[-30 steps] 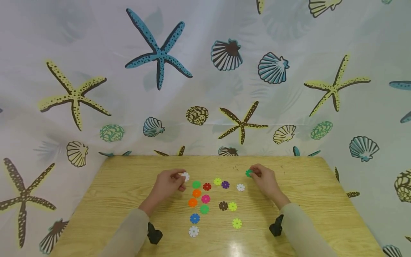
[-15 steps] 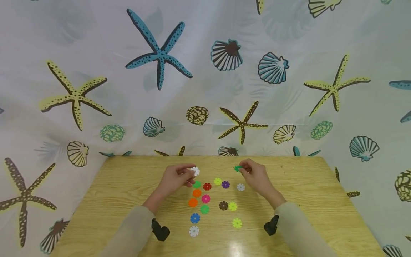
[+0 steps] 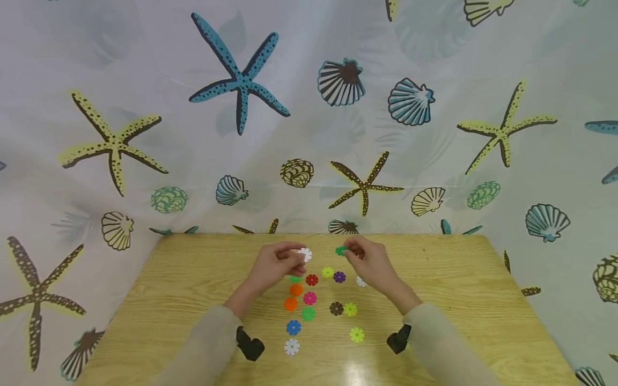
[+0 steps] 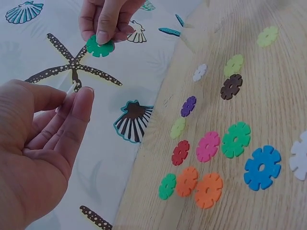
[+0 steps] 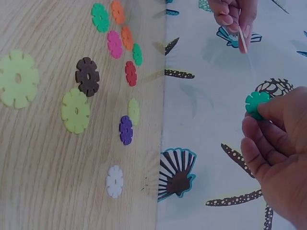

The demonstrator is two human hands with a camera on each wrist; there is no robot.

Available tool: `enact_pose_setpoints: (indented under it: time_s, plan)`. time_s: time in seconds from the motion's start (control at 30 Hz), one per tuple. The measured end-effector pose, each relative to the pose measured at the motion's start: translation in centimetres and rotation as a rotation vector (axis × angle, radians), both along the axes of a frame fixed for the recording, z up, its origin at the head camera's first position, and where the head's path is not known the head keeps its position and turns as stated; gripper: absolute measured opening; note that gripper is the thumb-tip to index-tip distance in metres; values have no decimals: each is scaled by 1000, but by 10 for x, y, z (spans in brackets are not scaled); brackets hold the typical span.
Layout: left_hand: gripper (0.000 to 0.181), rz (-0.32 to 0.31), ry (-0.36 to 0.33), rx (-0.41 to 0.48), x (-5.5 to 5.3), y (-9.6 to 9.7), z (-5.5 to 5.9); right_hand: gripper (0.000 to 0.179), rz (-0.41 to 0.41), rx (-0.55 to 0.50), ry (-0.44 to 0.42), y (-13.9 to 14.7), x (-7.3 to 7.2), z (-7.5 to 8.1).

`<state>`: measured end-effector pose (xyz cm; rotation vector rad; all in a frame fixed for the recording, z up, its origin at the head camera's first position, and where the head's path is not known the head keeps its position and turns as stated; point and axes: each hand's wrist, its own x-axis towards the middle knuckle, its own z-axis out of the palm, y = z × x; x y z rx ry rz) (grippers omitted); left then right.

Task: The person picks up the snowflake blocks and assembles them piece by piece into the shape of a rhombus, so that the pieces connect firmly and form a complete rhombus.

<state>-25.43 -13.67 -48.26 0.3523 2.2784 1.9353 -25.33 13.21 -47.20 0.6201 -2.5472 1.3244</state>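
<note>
My left hand (image 3: 276, 265) pinches a white notched disc (image 3: 306, 254) between thumb and fingers, raised over the far part of the table. Across from it, my right hand (image 3: 370, 262) pinches a green notched disc (image 3: 341, 250) by its edge. The two discs face each other with a small gap between them. In the left wrist view the green disc (image 4: 100, 46) shows its flat side, while the white one is edge-on and mostly hidden by fingers. From the right wrist, the white disc (image 5: 242, 38) appears as a thin edge.
Several loose notched discs lie on the wooden table (image 3: 193, 300), among them red (image 3: 311, 280), purple (image 3: 339, 277), brown (image 3: 336, 309) and blue (image 3: 293, 327) ones. Another white disc (image 3: 361, 281) is partly covered by my right hand. A patterned curtain (image 3: 309, 134) hangs behind the table.
Both hands have moved toward each other, the left to the right and the right to the left, each lifting slightly with its disc. The discs on the table have stayed put.
</note>
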Motion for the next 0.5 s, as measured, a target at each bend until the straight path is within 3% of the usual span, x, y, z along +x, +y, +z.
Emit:
enact_pose_setpoints:
  time_s: [0.5]
  plan:
    - [33, -18, -37, 33, 3, 13, 7, 6, 79, 12, 43, -16, 5, 5]
